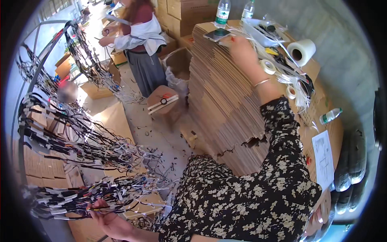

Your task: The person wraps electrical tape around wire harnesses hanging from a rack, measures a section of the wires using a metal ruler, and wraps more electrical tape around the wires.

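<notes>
At the lower left, my left hand (pixel 105 221) has its fingers curled at a hanging bundle of wire harnesses (pixel 76 199), black and white cables with white tape and loose ends. My right hand (pixel 243 50) reaches out over the top of a tall stack of flattened cardboard (pixel 225 86). Its fingers are bent together beside a dark smartphone (pixel 217 35); a small reddish bit shows at the fingertips, too small to name. Close to that wrist lies a roll of pale tape (pixel 267 67).
More harnesses (pixel 80 137) hang from a curved metal rack (pixel 38 60) on the left. Water bottles (pixel 222 14), a white film roll (pixel 301 52) and a printed sheet (pixel 323 159) lie around the cardboard. A stool (pixel 163 101) stands mid-floor, a person (pixel 141 44) beyond it.
</notes>
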`<control>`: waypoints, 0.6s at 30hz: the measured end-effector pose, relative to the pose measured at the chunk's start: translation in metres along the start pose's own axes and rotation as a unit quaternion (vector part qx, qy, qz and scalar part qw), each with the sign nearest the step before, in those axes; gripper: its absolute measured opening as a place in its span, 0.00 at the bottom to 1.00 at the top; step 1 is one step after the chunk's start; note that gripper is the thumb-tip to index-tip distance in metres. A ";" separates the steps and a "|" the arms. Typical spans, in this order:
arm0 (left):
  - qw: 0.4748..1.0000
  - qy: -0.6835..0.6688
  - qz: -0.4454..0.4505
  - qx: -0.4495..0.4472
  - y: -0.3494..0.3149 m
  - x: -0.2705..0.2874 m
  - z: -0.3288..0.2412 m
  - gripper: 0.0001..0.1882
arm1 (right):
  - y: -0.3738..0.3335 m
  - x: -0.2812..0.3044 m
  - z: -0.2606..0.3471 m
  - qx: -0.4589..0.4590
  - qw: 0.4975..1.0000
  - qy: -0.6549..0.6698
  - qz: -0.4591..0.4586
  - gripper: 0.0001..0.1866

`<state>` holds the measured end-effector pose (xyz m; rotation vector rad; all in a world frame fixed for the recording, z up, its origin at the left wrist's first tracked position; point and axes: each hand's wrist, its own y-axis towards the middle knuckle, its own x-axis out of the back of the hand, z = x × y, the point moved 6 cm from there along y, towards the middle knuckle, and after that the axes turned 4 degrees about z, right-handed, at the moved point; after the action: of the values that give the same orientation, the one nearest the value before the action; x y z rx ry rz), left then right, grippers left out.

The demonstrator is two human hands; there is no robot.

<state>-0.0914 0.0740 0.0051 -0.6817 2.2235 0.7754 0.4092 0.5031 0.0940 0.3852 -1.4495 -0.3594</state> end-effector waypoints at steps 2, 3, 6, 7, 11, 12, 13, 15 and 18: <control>0.995 0.085 -0.046 -0.009 -0.004 0.008 0.001 0.15 | 0.037 -0.035 -0.089 0.011 0.996 -0.087 -0.025 0.22; 0.980 0.177 -0.089 -0.015 -0.008 0.013 -0.001 0.13 | 0.043 -0.037 -0.101 -0.040 0.995 -0.089 -0.003 0.23; 0.982 0.167 -0.087 -0.018 -0.008 0.016 0.000 0.11 | 0.045 -0.063 -0.133 0.002 0.993 -0.092 0.074 0.28; 0.984 0.166 -0.064 -0.013 -0.006 0.015 0.003 0.10 | 0.049 -0.060 -0.134 0.004 0.993 -0.093 0.073 0.28; 0.977 0.211 -0.001 -0.016 -0.003 -0.009 0.005 0.11 | 0.033 0.000 -0.165 -0.003 0.989 -0.147 0.019 0.23; 0.957 0.285 -0.052 -0.024 -0.005 -0.012 0.003 0.12 | 0.013 0.007 -0.176 -0.010 0.981 -0.179 0.077 0.22; 0.925 0.361 -0.110 -0.037 -0.009 -0.013 -0.001 0.13 | -0.007 0.012 -0.162 0.002 0.986 -0.143 0.091 0.20; 0.921 0.366 -0.129 -0.042 -0.009 -0.001 -0.003 0.18 | -0.039 0.012 -0.142 0.022 0.990 -0.077 0.116 0.18; 0.930 0.341 -0.140 0.010 -0.020 0.041 0.002 0.19 | -0.066 -0.001 -0.127 0.196 0.962 -0.176 0.077 0.13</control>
<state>-0.1034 0.0518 -0.0331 -1.3877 2.6370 0.3972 0.5357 0.4498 0.0526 0.5417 -1.8945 -0.0063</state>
